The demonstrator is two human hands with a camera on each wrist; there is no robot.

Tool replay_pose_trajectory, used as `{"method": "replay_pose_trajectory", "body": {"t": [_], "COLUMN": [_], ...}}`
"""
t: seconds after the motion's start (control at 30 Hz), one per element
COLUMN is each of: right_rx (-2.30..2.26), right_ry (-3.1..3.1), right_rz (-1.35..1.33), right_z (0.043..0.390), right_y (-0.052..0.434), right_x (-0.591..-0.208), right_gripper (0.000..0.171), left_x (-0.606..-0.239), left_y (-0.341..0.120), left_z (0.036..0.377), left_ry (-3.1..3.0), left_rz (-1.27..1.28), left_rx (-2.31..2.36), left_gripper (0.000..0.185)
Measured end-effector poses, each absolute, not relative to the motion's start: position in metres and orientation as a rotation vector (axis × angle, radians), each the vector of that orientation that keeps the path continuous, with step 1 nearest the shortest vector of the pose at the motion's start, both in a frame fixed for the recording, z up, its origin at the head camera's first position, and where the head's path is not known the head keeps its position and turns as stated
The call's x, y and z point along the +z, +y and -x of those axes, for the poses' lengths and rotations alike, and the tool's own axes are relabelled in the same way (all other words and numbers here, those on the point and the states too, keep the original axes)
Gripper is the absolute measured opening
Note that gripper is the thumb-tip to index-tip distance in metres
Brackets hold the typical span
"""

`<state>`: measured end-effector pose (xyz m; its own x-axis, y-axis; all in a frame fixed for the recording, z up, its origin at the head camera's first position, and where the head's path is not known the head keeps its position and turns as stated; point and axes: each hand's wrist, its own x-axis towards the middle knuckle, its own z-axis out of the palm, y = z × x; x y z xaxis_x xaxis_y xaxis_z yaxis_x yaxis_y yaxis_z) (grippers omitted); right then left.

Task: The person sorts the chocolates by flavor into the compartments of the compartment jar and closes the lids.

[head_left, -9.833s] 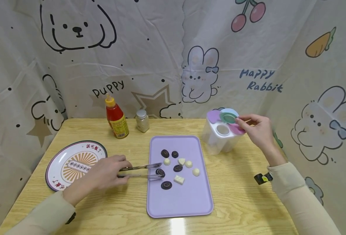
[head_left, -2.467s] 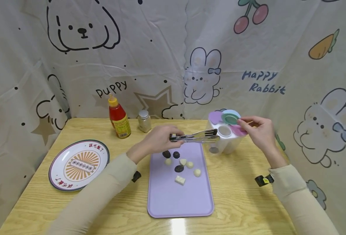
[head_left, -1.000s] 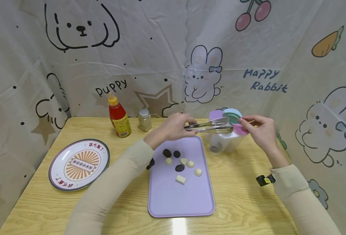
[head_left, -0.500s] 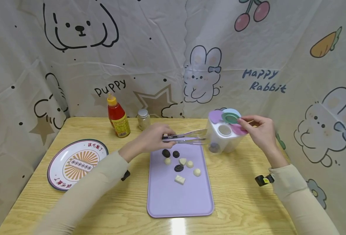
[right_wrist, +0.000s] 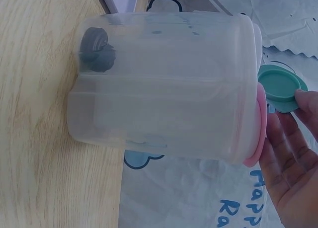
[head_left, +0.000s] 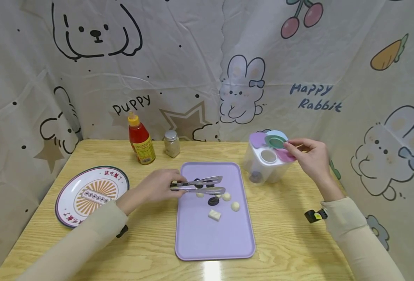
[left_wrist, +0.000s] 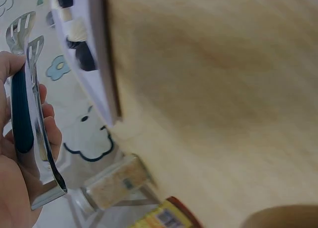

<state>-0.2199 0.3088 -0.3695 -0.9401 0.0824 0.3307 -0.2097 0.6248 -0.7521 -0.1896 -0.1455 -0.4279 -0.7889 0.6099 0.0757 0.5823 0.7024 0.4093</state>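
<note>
My left hand (head_left: 157, 186) grips metal serving tongs (head_left: 212, 191), held above the far part of a lilac tray (head_left: 214, 242). Their tips stand apart, with nothing seen between them. Dark and white chocolates lie on the tray, among them a dark oval chocolate (head_left: 213, 201), a white rectangular chocolate (head_left: 214, 215) and a white round chocolate (head_left: 235, 206); the tongs partly cover several others. My right hand (head_left: 310, 156) pinches a raised green lid (right_wrist: 280, 85) on a clear multi-compartment container (head_left: 273, 171), leaving one round opening uncovered. Dark chocolates (right_wrist: 98, 49) rest at its bottom.
A white patterned plate (head_left: 64, 195) sits left of the tray. Behind stand a red sauce bottle (head_left: 141, 142) with a yellow cap and a small glass jar (head_left: 172, 145) with a silver lid. A printed curtain (head_left: 193, 70) hangs around the wooden table (head_left: 281, 234).
The left hand carried the tongs to the container's opening, then back left over the tray. Two dark spiral chocolates left the tray; dark pieces now show inside the container. The right hand kept the lid raised.
</note>
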Motion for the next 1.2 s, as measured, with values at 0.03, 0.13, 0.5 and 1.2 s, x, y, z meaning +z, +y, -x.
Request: {"method": "replay_pose_trajectory", "body": {"t": [0.03, 0.13, 0.5, 1.2], "right_rx": [1.225, 1.224, 1.238, 1.207], "right_ry": [-2.517, -2.515, -2.528, -2.54], "right_rz": [-0.103, -0.108, -0.095, -0.102], "right_z": [0.22, 0.22, 0.22, 0.22], "right_y": [0.309, 0.309, 0.309, 0.311], "right_x": [-0.369, -0.37, -0.37, -0.369], "right_gripper": [0.037, 0.037, 0.038, 0.037], "left_x": [-0.43, -0.436, -0.451, -0.458], "left_y": [-0.148, -0.152, -0.16, -0.157], "left_z": [0.188, 0.182, 0.168, 0.164], "left_ry": [2.839, 2.843, 2.838, 2.831], "left_rz": [-0.992, -0.999, -0.994, -1.031], "left_rx": [0.635, 0.61, 0.605, 0.634], "left_gripper": [0.026, 0.026, 0.027, 0.019]}}
